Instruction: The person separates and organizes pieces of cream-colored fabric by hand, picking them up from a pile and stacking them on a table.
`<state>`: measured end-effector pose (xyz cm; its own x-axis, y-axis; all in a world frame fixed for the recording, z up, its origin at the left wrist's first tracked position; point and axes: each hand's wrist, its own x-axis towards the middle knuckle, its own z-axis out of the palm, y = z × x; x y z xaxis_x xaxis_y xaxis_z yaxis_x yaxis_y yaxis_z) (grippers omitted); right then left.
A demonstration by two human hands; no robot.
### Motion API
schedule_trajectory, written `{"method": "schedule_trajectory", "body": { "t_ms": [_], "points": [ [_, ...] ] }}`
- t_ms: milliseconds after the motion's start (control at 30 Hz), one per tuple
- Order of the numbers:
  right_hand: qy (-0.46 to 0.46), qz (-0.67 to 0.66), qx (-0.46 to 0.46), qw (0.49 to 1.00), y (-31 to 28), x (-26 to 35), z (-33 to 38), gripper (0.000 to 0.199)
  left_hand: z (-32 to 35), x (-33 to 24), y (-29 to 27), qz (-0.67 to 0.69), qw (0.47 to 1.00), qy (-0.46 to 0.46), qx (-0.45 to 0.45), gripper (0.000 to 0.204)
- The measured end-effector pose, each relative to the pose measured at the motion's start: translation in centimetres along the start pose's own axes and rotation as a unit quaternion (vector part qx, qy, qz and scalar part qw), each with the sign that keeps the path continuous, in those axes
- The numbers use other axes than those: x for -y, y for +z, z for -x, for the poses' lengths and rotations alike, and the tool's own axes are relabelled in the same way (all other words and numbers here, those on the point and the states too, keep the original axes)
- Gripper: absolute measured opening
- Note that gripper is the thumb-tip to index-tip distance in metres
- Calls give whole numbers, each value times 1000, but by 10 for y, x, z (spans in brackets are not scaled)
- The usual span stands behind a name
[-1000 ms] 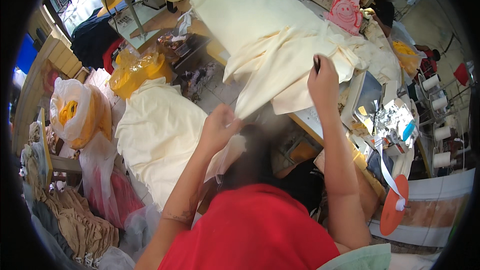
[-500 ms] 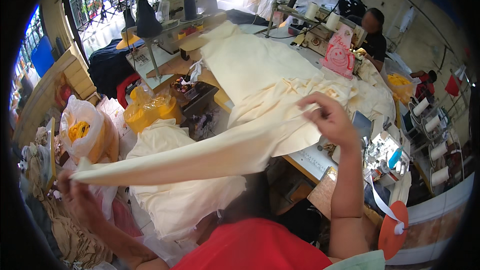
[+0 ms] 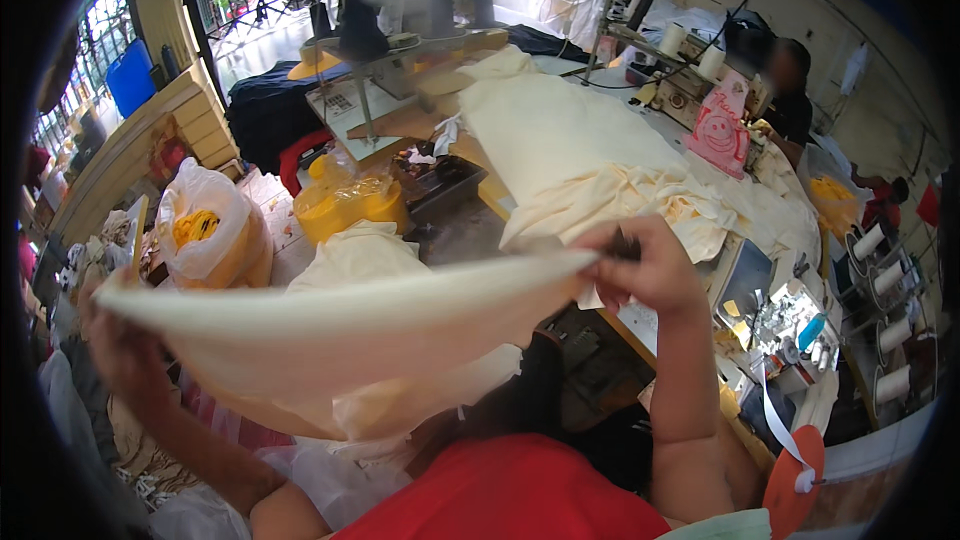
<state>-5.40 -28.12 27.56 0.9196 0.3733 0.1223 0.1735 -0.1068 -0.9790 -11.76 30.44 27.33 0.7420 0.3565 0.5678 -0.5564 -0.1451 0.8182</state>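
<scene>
A long piece of cream fabric (image 3: pixel 350 325) is stretched flat between my two hands, in front of my chest. My right hand (image 3: pixel 645 265) pinches its right end, with a small dark tool tucked in the fingers. My left hand (image 3: pixel 120 345) grips the left end, far out to the left. Behind the right hand a large heap of the same cream fabric (image 3: pixel 590 155) lies on the work table (image 3: pixel 490 195).
A sewing machine (image 3: pixel 790 325) with thread cones (image 3: pixel 875 240) stands at the right. Plastic bags with yellow contents (image 3: pixel 205 235) and a yellow container (image 3: pixel 345 205) sit on the floor at the left. Two other people work at tables behind.
My left hand has pulled the fabric's end far out to the left, drawing the piece taut and level. My right hand has come down toward me, off the heap.
</scene>
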Motion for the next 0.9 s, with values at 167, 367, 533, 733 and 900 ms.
{"method": "schedule_trajectory", "body": {
  "t_ms": [167,367,533,733,900],
  "points": [
    [-27,49,-165,985,17,-35,-102,20,-57,109,68,-30,999,4,-38,32],
    [-229,15,-235,944,66,-2,-79,16,-9,23,19,-634,662,355,-183,21],
    [-149,220,-146,953,93,-96,-24,26,79,92,-29,-152,980,90,-97,28],
    [-69,407,-25,910,120,-268,45,37,224,247,-28,-540,766,-293,192,41],
    [-98,376,-92,917,117,-226,61,36,235,259,80,-536,775,-193,272,53]
  ]
}}
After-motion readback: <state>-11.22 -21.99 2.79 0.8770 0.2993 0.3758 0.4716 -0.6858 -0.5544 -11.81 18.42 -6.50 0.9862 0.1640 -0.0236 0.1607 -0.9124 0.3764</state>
